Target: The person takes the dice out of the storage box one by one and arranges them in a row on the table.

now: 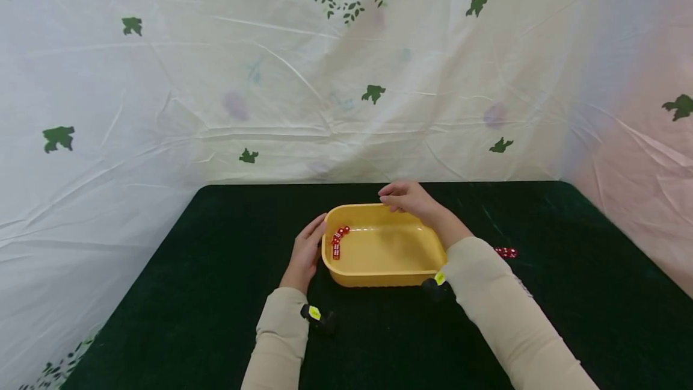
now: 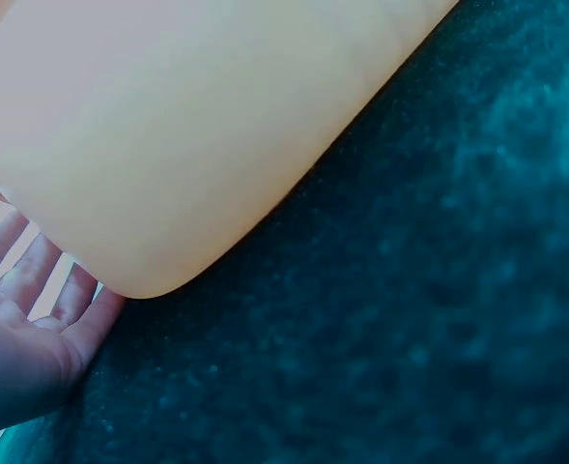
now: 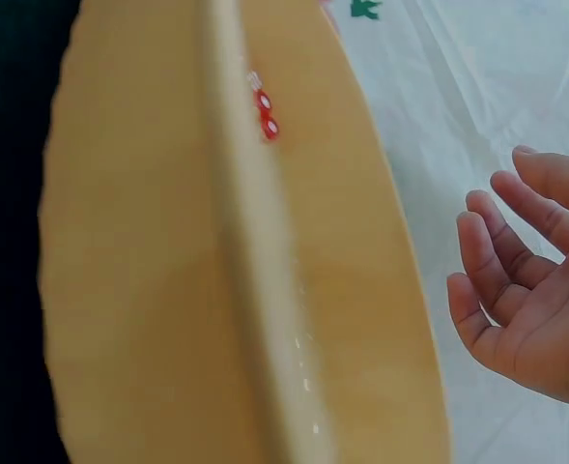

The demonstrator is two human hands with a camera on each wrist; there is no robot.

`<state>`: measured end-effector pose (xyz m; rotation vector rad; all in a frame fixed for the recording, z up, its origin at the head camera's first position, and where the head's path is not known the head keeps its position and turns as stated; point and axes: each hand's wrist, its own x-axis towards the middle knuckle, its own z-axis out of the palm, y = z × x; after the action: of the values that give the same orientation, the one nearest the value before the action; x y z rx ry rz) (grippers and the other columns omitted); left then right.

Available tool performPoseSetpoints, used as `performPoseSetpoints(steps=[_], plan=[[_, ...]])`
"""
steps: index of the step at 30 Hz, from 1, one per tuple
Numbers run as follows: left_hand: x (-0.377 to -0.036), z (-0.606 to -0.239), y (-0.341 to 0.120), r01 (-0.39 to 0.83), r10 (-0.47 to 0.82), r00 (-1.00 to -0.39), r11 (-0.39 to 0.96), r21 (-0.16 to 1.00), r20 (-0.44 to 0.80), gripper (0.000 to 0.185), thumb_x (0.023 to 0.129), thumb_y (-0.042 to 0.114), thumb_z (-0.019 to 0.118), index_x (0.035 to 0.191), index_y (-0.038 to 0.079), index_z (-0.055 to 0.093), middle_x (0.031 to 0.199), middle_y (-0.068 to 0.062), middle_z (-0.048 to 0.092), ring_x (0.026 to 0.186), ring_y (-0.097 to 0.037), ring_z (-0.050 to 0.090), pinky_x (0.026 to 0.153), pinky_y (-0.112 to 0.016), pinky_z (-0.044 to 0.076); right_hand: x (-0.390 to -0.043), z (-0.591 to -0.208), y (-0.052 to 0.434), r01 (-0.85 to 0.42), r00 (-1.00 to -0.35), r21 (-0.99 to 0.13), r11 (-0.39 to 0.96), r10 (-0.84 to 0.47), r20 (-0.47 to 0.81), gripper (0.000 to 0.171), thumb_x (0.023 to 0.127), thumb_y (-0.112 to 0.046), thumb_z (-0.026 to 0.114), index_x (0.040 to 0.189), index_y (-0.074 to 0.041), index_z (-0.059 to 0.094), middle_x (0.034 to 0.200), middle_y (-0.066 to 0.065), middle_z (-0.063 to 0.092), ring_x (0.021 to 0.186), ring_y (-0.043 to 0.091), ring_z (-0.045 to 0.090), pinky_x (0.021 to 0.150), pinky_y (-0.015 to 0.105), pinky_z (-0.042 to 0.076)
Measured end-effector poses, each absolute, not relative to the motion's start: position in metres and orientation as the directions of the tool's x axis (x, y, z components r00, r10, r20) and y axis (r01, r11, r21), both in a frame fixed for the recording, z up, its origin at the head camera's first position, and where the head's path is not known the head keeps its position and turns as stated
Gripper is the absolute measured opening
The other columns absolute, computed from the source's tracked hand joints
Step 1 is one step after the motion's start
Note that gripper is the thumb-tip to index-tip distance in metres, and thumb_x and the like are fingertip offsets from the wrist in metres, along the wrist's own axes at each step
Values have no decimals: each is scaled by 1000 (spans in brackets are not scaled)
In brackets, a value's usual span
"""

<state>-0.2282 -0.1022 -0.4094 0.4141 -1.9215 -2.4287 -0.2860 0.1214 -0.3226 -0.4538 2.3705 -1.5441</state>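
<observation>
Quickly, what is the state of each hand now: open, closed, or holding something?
Left hand: open, fingers straight, against the left wall of the yellow tub.
Right hand: open, fingers relaxed at the tub's far rim, holding nothing.

I see long beige fabric sleeves (image 1: pixel 503 312) on both arms, each wrist carrying a small black camera unit (image 1: pixel 319 318) with a yellow-green tag.
</observation>
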Motion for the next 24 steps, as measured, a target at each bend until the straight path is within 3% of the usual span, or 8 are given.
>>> performPoseSetpoints(steps=[11,17,24], plan=[[-228,-410,-103,-149,-174,-966,-237,960,-193,41,81,41,55,118,23,52,124,2,44,109,-17,42,89,-37,36,-274,-345,90,-56,-864,-927,372,-483,-141,31,83,-18,57,110,-2,56,103,11,56,93,34,50,84,47,36],[-228,-410,-104,-145,-165,-968,-255,956,-190,42,80,41,56,117,22,53,123,2,44,107,-17,43,87,-36,37,-268,-355,74,-82,-829,-916,393,-537,-156,29,81,-20,61,106,-5,60,97,4,58,86,30,53,79,41,41],[-227,-410,-104,-145,-162,-968,-257,955,-191,40,82,39,55,117,22,53,123,2,44,108,-17,43,87,-36,38,-262,-364,56,-135,-777,-907,399,-611,-153,23,80,-11,60,102,-2,62,92,6,58,77,21,51,70,34,45]])
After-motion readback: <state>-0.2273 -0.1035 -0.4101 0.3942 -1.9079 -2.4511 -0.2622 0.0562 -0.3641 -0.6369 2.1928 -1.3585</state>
